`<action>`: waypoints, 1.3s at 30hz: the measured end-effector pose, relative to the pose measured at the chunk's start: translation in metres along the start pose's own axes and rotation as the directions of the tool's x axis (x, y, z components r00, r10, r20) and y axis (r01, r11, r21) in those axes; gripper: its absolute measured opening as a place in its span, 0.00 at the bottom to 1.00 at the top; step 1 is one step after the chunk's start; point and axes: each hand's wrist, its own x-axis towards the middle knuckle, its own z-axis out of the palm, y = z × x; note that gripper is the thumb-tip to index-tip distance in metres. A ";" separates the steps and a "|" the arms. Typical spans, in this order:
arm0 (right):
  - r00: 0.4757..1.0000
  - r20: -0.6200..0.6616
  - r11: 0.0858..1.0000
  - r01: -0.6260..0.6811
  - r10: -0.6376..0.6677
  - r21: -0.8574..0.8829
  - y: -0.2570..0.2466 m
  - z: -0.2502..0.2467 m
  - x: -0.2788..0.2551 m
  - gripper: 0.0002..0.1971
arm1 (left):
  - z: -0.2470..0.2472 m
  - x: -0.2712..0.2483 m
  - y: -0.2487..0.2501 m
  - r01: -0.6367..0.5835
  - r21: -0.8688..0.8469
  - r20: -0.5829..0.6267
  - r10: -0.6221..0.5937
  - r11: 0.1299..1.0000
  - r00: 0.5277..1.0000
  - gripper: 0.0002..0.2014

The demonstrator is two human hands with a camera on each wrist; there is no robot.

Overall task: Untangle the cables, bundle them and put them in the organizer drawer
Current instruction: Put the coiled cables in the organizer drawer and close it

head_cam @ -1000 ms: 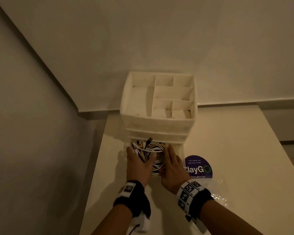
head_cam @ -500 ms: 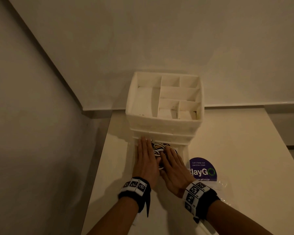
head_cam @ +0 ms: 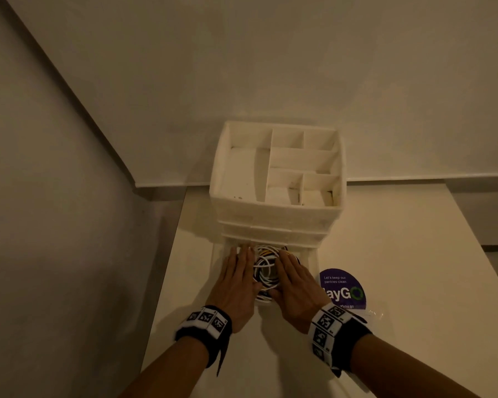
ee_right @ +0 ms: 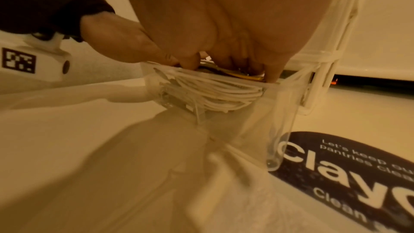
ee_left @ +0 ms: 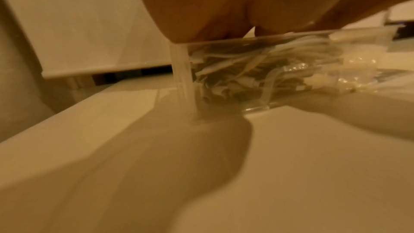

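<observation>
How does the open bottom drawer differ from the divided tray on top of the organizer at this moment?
The bottom drawer is pulled out toward the person; the top tray sits fixed on the stack. The drawer is clear plastic and holds the coiled cables; the tray is opaque white, partitioned, and holds no cables. Both belong to one organizer.

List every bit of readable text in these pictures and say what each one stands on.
"Let's keep our pantries clean": small white print on the round purple sticker on the table.
"ClayG": large white brand letters on that sticker, partly hidden or cut off in both views.
"clean" and "you go": its bottom line, partly cut off.
Square black-and-white code markers on the wristbands carry no readable words.
</observation>
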 end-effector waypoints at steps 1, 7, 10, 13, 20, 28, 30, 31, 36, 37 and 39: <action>1.000 0.021 1.000 -0.008 0.009 -0.010 -0.001 0.000 -0.001 0.51 | 0.000 0.000 -0.001 0.023 0.008 0.018 -0.023 1.000 1.000 0.32; 1.000 0.022 0.999 -0.014 0.015 -0.033 -0.001 0.006 -0.002 0.47 | 0.006 0.005 -0.004 0.008 0.040 -0.067 -0.005 0.999 0.998 0.34; 1.000 -0.021 1.000 0.000 0.001 0.002 -0.003 0.009 -0.004 0.35 | 0.016 0.003 -0.006 -0.042 0.025 -0.117 0.044 0.999 0.992 0.32; 0.999 -0.039 1.000 0.018 -0.018 0.001 -0.003 0.009 -0.005 0.32 | 0.016 0.002 -0.008 -0.080 0.035 -0.101 0.083 0.996 0.991 0.32; 0.999 0.012 0.999 -0.038 0.038 -0.017 -0.009 0.010 -0.003 0.33 | 0.014 0.008 -0.012 -0.101 0.064 -0.027 0.103 0.993 0.994 0.34; 0.992 0.077 0.995 -0.094 0.097 -0.041 -0.018 0.007 0.004 0.37 | 0.009 0.008 -0.002 -0.047 -0.009 -0.008 0.047 0.999 0.999 0.31; 0.990 0.100 0.995 -0.102 0.104 -0.020 -0.017 0.006 0.002 0.38 | 0.002 0.007 -0.001 -0.037 0.000 0.035 0.037 0.999 0.999 0.31; 0.990 0.096 0.995 -0.104 0.103 0.006 -0.018 0.004 0.000 0.39 | -0.001 0.007 0.000 -0.027 -0.018 0.060 0.028 0.999 0.998 0.32; 0.979 -0.197 0.977 -0.005 0.049 0.215 -0.012 0.004 -0.005 0.29 | -0.005 0.004 0.001 -0.009 -0.287 -0.026 0.001 0.958 1.000 0.33; 0.954 -0.298 0.969 0.036 0.040 0.246 -0.011 0.005 -0.006 0.28 | -0.002 0.004 -0.001 -0.011 -0.385 -0.075 -0.019 0.923 0.997 0.33; 0.893 -0.446 0.948 0.085 0.064 0.308 -0.010 0.005 -0.010 0.25 | 0.002 0.003 -0.006 -0.024 -0.500 -0.163 -0.067 0.866 0.984 0.34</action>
